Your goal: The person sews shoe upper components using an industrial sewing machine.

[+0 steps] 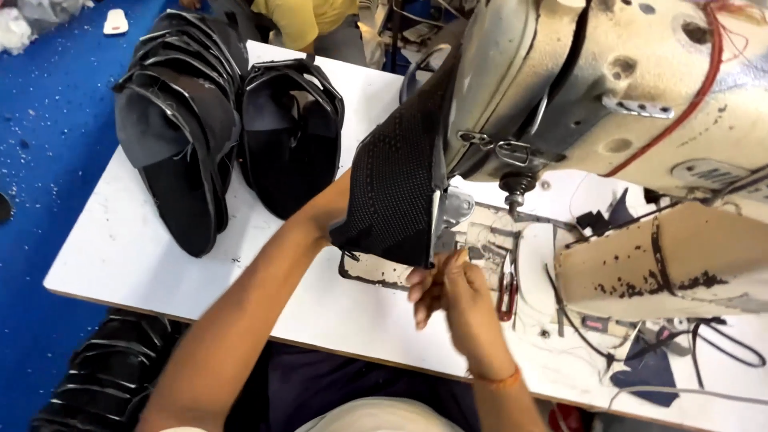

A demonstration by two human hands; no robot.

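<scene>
A black perforated mesh shoe upper (398, 180) hangs over the post of a cream sewing machine (608, 96), its lower edge near the needle bar (514, 190). My left forearm reaches in under the mesh piece, and my left hand (340, 210) is mostly hidden behind it, holding it from the back. My right hand (448, 290) is at the piece's lower corner, fingers pinched together on its edge. An orange thread band sits on my right wrist.
Two stacks of black shoe uppers (186, 120) (292, 132) lie on the white table (144, 256) at the left. More black pieces (104, 376) pile below the table's edge. Red-handled snips (507, 290), fabric scraps and cables lie at right. A person in yellow stands beyond. Blue floor at left.
</scene>
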